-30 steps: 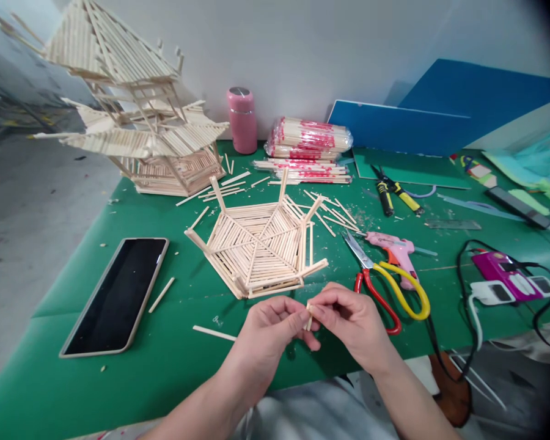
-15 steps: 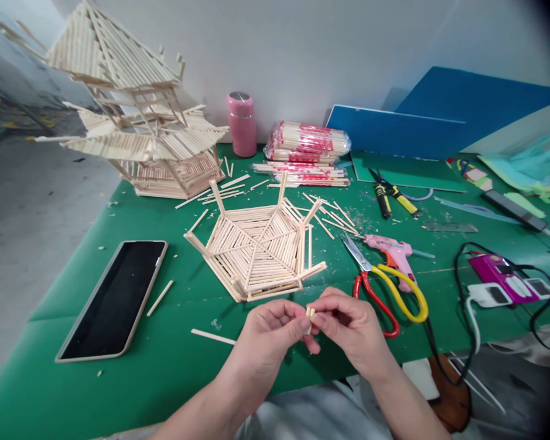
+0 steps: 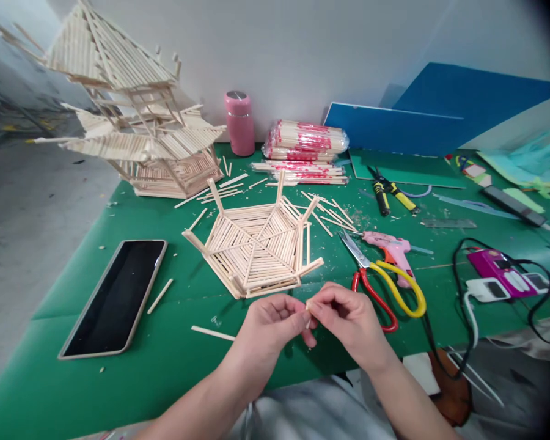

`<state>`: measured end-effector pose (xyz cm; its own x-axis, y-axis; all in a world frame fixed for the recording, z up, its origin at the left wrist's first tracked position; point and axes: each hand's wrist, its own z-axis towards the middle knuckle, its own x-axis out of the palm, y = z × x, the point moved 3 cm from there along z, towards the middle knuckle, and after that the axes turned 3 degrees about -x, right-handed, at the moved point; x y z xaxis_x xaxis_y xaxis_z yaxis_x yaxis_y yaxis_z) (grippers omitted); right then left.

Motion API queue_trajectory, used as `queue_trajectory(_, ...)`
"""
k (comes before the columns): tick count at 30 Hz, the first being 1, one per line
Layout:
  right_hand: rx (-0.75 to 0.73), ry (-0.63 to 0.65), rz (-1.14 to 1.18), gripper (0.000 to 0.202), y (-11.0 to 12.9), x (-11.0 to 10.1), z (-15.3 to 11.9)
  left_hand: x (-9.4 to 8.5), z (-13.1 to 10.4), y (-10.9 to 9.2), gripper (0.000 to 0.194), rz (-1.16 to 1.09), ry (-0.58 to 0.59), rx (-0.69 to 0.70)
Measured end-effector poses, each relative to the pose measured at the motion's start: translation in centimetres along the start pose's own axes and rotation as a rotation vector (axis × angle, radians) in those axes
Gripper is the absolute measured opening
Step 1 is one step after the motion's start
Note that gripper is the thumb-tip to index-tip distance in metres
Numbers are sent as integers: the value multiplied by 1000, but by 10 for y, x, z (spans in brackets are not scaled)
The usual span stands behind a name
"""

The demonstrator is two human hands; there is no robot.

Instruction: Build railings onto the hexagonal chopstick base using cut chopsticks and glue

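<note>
My left hand [image 3: 275,321] and my right hand [image 3: 341,315] meet at the table's front, fingertips pinched together. Between them is a short piece of wooden stick [image 3: 308,307], mostly covered by the fingers. Just beyond my hands lies a hexagonal wooden-stick base [image 3: 256,244] with upright posts at its corners. A loose stick [image 3: 213,333] lies left of my left hand, its right end hidden behind that hand. Scissors [image 3: 371,269] with red and yellow handles rest to the right of my right hand, beside a pink glue gun [image 3: 392,244].
A tiered stick pagoda [image 3: 137,122] stands back left, a phone [image 3: 117,296] in front. Behind the base are a pink flask [image 3: 240,124], wrapped chopstick packs [image 3: 305,143] and yellow-handled pliers [image 3: 392,194]. A purple power strip [image 3: 502,272] with cables lies right. Blue boards [image 3: 394,128] lean on the wall.
My right fingers have closed further over the small stick piece, so less of it shows. Both hands stay nearly in place. The view has shifted slightly.
</note>
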<state>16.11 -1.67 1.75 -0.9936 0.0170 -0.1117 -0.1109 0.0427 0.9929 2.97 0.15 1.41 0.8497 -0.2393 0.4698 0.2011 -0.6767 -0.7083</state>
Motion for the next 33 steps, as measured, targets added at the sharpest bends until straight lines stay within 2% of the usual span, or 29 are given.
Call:
queue_trajectory(5, 144, -32, 169, 16, -4, 4, 4, 2, 2, -2, 12, -44, 43, -72)
queue_trajectory(8, 170, -29, 231, 16, -3, 7, 5, 2, 1, -3, 14, -34, 63, -84)
queue_trajectory(16, 165, 2, 253, 16, -4, 7, 6, 0, 0, -3, 20, 102, 141, -75)
queue_trajectory(20, 155, 12, 223, 15, -3, 9, 6, -1, 0, -4, 17, 142, 96, -61)
queue_trajectory(24, 102, 24, 146, 16, 1, 10, 6, 0, -1, -5, 15, 57, 61, -41)
queue_trajectory(29, 65, -87, 32, 16, 2, 2, 2, 0, -3, -2, 16, -57, 35, -87)
queue_trajectory(33, 52, -37, 27, 17, -1, 1, 0, 0, -5, 0, 16, -60, 36, -90)
